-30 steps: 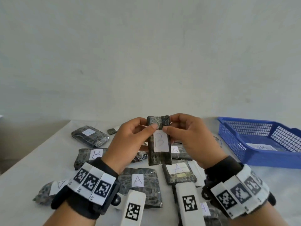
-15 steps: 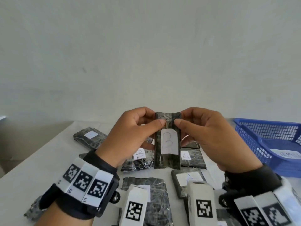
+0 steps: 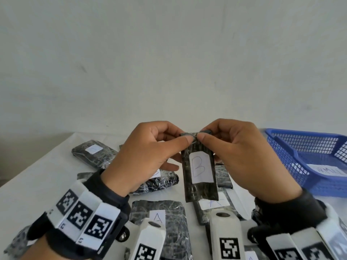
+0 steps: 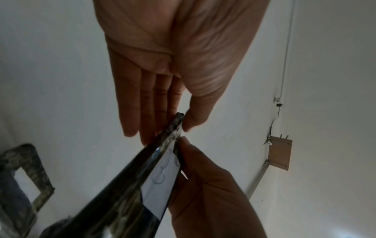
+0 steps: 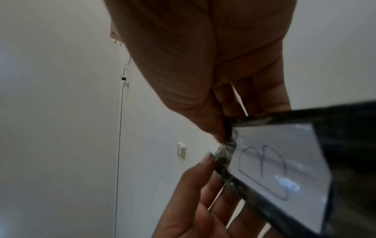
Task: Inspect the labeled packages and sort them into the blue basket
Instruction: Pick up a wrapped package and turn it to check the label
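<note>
- Two wrist-mounted camera housings [image 3: 226, 239], each bearing a black-and-white square marker, jut into the bottom of the head view, with marker-printed wristbands [image 3: 82, 215] beside them.
- Several dark, film-wrapped packages lie flat on the white bench [image 3: 33, 186] just beyond, labels up; one [image 3: 158, 220] reads "A", and another "A" package [image 3: 214, 204] sits partly under the raised one.
- Above them, the left hand [image 3: 148, 156] and right hand [image 3: 242, 156] meet, thumb and fingertips of each pinched on the top edge of the "B" package [image 3: 200, 170], which hangs upright clear of the bench, its handwritten label facing the wearer, apparently so the letter can be checked before sorting.
- The right wrist view shows the same "B" at close range.
- Farther left, one more package [image 3: 93, 152] carries a label too faint to read.
- At far right, well apart from the hands, stands the blue basket [image 3: 293, 152], holding a white slip [image 3: 328, 170] whose writing is illegible.
</note>
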The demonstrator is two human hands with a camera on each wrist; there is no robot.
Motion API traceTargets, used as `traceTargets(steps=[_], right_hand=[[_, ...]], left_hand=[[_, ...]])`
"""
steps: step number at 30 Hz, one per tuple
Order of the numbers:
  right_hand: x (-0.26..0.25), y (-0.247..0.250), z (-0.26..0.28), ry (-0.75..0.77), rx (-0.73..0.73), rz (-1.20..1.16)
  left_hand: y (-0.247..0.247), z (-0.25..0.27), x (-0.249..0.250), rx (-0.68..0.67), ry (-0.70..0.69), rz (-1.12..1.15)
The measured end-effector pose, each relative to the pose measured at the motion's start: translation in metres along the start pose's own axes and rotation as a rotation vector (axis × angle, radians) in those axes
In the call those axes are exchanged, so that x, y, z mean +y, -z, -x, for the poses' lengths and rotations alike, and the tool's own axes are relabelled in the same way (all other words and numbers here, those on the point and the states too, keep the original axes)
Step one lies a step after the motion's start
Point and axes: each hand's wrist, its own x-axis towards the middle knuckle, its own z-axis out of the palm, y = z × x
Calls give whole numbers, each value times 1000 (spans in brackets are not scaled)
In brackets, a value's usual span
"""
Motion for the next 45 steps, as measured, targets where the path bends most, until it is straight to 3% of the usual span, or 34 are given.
traceTargets(steps=[9, 27, 38, 45], right_hand=[[-6, -3, 7, -14, 65, -31], [-2, -10, 6, -33, 33, -63], [-2, -13, 8, 54, 128, 17], [-2, -14, 8, 72, 112, 32]], left_hand=[[0, 4, 3, -28, -35, 8], [1, 2, 1, -1, -78, -3], [0, 3, 5, -32, -63, 25], [-2, 3, 2, -33, -89, -3]])
